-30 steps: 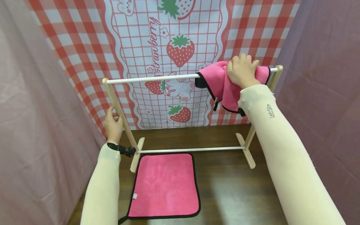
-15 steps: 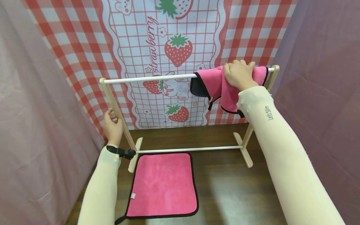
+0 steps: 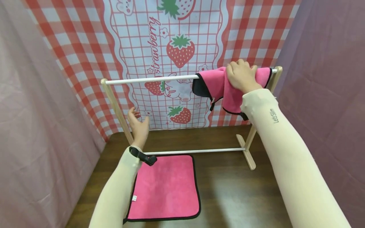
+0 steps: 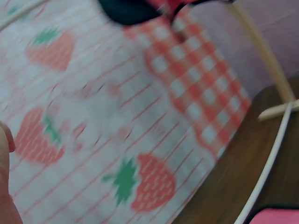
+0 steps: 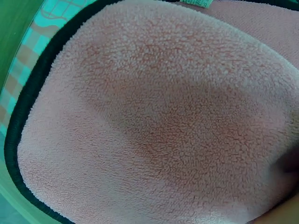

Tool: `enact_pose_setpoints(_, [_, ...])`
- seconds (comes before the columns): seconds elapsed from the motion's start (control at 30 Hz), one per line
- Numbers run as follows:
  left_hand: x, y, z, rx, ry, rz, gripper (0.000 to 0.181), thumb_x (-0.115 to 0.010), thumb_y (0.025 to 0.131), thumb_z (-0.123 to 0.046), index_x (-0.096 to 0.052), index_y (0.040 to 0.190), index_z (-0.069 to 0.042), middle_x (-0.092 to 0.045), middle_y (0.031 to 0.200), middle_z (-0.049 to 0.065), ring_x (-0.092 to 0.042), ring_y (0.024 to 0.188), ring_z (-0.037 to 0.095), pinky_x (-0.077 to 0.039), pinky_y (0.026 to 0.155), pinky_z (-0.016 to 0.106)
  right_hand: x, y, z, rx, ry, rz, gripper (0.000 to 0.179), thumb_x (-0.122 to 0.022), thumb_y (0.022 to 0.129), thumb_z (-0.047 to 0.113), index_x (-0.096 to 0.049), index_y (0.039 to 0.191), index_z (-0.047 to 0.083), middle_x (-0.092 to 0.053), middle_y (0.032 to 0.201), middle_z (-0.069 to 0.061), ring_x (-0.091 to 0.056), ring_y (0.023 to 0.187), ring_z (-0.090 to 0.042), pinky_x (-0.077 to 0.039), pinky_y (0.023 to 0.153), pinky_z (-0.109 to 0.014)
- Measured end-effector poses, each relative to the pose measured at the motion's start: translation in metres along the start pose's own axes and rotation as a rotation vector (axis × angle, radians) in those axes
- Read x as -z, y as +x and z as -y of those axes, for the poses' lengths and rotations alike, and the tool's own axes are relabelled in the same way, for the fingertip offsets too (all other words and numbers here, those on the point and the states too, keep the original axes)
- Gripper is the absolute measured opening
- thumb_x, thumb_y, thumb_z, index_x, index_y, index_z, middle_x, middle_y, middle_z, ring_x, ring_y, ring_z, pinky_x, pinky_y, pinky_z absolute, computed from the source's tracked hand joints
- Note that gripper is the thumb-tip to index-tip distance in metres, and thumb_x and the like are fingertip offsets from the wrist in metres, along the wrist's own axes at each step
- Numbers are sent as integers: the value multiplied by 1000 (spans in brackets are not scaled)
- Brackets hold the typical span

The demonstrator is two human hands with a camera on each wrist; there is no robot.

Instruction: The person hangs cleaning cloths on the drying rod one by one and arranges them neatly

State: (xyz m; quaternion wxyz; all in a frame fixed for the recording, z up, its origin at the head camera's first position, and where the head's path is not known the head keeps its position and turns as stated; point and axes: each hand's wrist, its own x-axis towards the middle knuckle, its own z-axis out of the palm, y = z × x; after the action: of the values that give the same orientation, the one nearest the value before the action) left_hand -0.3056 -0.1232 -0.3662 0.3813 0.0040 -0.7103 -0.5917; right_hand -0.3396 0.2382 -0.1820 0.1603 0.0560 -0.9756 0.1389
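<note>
A pink towel [image 3: 233,98] with black edging and a black underside hangs bunched over the top rod [image 3: 151,79] of a wooden rack, toward its right end. My right hand [image 3: 241,75] grips it from above at the rod. Its fleecy pink face [image 5: 140,112] fills most of the right wrist view. In front of the rack's left post [image 3: 116,107], my left hand [image 3: 138,128] is raised with fingers relaxed and nothing in them. A second pink towel [image 3: 168,193] lies flat on the brown table below, partly covered by the left forearm.
A lower white rod [image 3: 211,151] spans the rack near the table [image 3: 228,190]. The right foot [image 3: 246,153] of the rack stands on the table. A strawberry-print checked cloth [image 3: 180,50] hangs behind; pinkish curtains [image 3: 319,95] close off both sides.
My left hand has let go of the rack's left post and moved right, inside the frame. The right hand stays on the towel, whose left corner has flopped over, showing more black underside.
</note>
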Motion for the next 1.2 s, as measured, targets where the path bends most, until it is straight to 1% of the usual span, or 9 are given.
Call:
enact_pose_setpoints(0.2, [-46, -14, -37, 67, -104, 261, 60, -64, 84, 6, -40, 139, 4, -51, 120, 19, -51, 112, 35, -48, 91, 44, -4, -5, -5, 57, 50, -112, 54, -23, 106, 35, -50, 134, -2, -43, 137, -28, -39, 128, -48, -23, 106, -65])
enact_pose_setpoints(0.43, [-85, -24, -68, 48, -178, 416, 56, -65, 88, 2, -42, 139, -1, -54, 129, 23, -55, 117, 32, -49, 98, 41, -11, -14, -17, 112, 123, -278, 45, -34, 105, 31, -53, 129, -2, -47, 133, -27, -41, 127, -46, -19, 113, -57])
enact_pose_setpoints(0.53, [-98, -26, -81, 56, -189, 454, 58, -65, 90, -1, -41, 142, -2, -54, 132, 21, -56, 119, 31, -48, 100, 40, -12, -18, -26, 113, 157, -339, 43, -37, 104, 29, -53, 130, -1, -46, 133, -27, -40, 128, -46, -16, 115, -54])
enact_pose_setpoints(0.7, [-117, -23, -99, 72, -195, 454, 56, -65, 91, -2, -43, 143, 0, -57, 132, 18, -58, 119, 31, -49, 100, 38, -11, -28, -40, 96, 258, -480, 41, -44, 101, 28, -54, 130, 1, -47, 134, -23, -36, 131, -40, -13, 114, -49])
enact_pose_setpoints(0.87, [-131, -23, -112, 61, -232, 455, 41, -66, 92, -2, -54, 132, 2, -62, 124, 18, -62, 115, 29, -51, 95, 27, -13, -41, -51, 32, 381, -670, 41, -49, 95, 25, -55, 128, 1, -48, 128, -21, -36, 124, -35, -19, 108, -41])
enact_pose_setpoints(0.93, [-136, -24, -116, 52, -272, 462, 37, -66, 92, 1, -56, 127, 4, -63, 122, 20, -62, 113, 30, -52, 94, 25, -15, -46, -57, -1, 449, -753, 40, -51, 91, 20, -56, 125, 0, -52, 118, -15, -39, 118, -28, -23, 105, -35])
enact_pose_setpoints(1.0, [-139, -26, -120, 52, -295, 472, 37, -65, 93, 2, -55, 128, 5, -63, 122, 21, -62, 113, 30, -51, 94, 24, -19, -52, -62, -43, 540, -819, 35, -52, 89, 15, -57, 120, 1, -50, 106, -2, -39, 111, -15, -27, 100, -28])
enact_pose_setpoints(1.1, [-144, -28, -126, 101, -317, 497, 45, -65, 93, 1, -52, 136, 4, -61, 128, 21, -62, 115, 29, -51, 94, 24, -29, -60, -71, -114, 653, -877, 29, -52, 87, 10, -57, 115, 5, -40, 97, 14, -35, 99, 0, -30, 94, -20])
enact_pose_setpoints(1.2, [-148, -30, -130, 168, -319, 520, 52, -66, 94, -1, -48, 143, 1, -59, 133, 20, -60, 117, 29, -51, 95, 24, -42, -66, -76, -173, 817, -880, 28, -51, 87, 3, -53, 115, 7, -38, 94, 13, -37, 90, 1, -33, 85, -17])
